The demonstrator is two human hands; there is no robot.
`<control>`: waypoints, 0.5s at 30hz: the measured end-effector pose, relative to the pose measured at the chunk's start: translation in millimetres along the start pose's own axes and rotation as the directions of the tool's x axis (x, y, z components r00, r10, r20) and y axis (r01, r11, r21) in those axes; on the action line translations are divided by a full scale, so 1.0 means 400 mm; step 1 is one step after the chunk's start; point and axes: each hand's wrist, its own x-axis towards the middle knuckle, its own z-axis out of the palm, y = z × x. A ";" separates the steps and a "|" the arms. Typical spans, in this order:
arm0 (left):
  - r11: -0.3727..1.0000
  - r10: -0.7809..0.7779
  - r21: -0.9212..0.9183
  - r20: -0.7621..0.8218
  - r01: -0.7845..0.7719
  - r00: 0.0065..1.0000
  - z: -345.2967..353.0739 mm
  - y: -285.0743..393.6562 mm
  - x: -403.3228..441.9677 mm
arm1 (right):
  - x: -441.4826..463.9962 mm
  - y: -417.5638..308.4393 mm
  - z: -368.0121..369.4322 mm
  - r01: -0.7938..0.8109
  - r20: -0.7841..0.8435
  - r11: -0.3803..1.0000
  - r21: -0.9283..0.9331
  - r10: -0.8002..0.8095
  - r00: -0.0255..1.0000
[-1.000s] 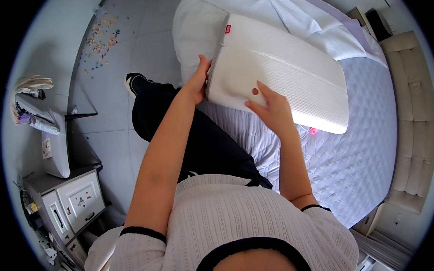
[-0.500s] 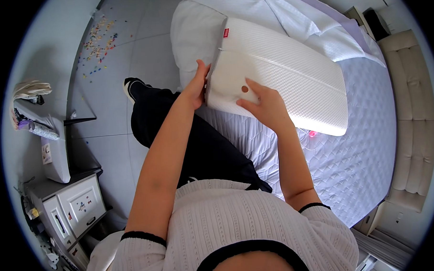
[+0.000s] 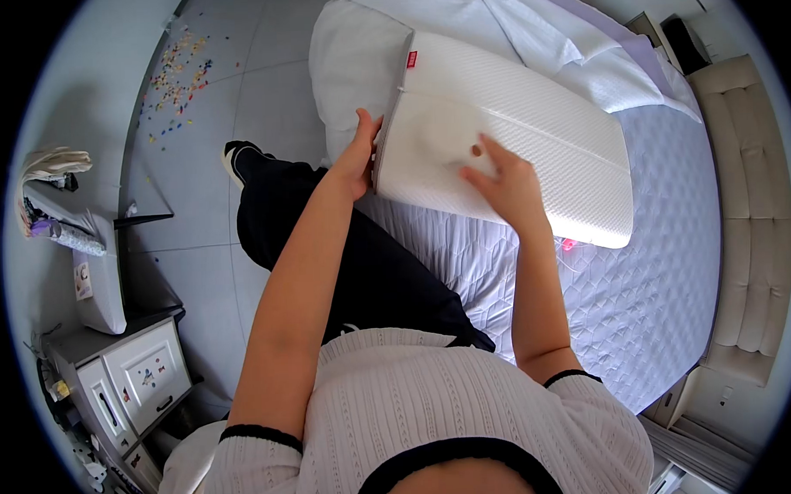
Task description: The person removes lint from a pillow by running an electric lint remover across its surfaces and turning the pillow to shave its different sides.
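A white textured pillow (image 3: pixel 557 137) with a red tag lies on the bed. My left hand (image 3: pixel 354 161) grips its left end, thumb up along the edge and the other fingers mostly hidden. Over the pillow's near half is my right hand (image 3: pixel 511 186), slightly blurred, with thumb and forefinger apart. Beside these fingers shows a pale, smooth thing (image 3: pixel 444 136) with a small round brown spot. Its outline blends into the pillow, so I cannot make out its kind; my right hand appears to hold it.
The bed has a quilted lilac mattress cover (image 3: pixel 664 203), a bunched white quilt (image 3: pixel 536 33) and a beige padded headboard (image 3: pixel 743 217). A small pink thing (image 3: pixel 570 243) lies beside the pillow. Colourful bits (image 3: pixel 176 76) are scattered on the floor. A white-fronted cabinet (image 3: pixel 147 369) stands at left.
My right hand and the pale thing with the brown spot have slid right and slightly away across the pillow. My left hand and the pillow have stayed almost in place.
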 end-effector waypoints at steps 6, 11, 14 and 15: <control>0.999 0.010 0.030 0.002 -0.010 1.000 -0.003 -0.005 0.004 | -0.030 0.059 -0.033 -0.250 -0.167 0.967 0.041 0.254 0.953; 0.998 0.059 0.012 0.023 -0.060 0.998 0.001 -0.007 0.007 | -0.073 -0.007 -0.009 -0.109 0.038 0.993 0.036 0.108 0.993; 0.996 0.084 0.037 0.011 -0.085 0.996 0.013 0.000 -0.002 | -0.084 -0.042 0.025 0.153 0.038 0.973 0.170 -0.162 0.986; 0.996 0.085 0.040 0.009 -0.085 0.996 0.018 0.000 -0.009 | -0.076 -0.052 0.028 0.154 0.037 0.973 0.173 -0.162 0.986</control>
